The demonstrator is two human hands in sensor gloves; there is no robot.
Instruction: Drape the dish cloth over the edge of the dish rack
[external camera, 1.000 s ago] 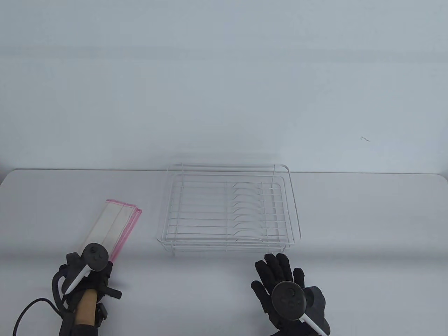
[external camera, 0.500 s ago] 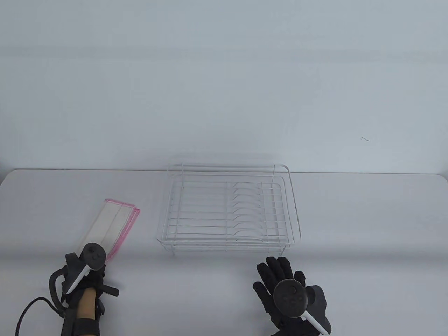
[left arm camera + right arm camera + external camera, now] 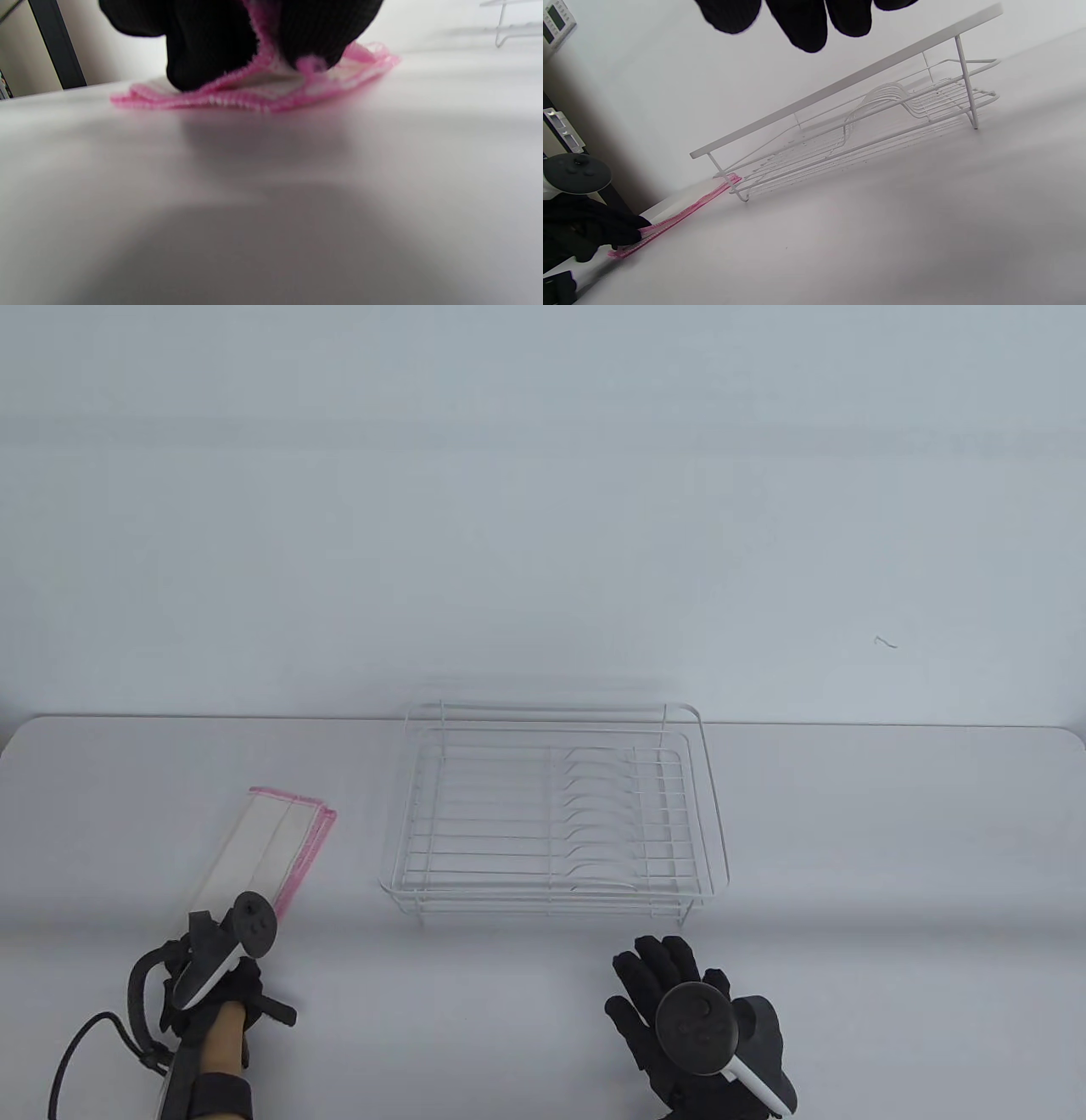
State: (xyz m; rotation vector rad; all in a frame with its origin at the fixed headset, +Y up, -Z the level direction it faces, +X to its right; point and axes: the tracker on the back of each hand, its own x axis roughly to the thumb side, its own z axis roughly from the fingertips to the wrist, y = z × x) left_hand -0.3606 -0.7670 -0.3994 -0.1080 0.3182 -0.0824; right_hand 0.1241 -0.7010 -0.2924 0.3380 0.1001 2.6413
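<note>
Pink-edged white folded dish cloth [image 3: 270,846] lies toward the bench's near left corner, its near end pinched by the left hand [image 3: 222,984], evidently for lifting. White wire dish rack [image 3: 556,814] stands mid-bench. Right hand [image 3: 679,1010] rests flat, released, near the rack's front edge.

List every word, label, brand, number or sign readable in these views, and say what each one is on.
No text can be read in any view.
The white wall device in the right wrist view's top left corner has a small display; whatever it shows is too small and blurred to read.
The dish cloth, the dish rack and the trackers on the left hand and the right hand show no legible markings.
</note>
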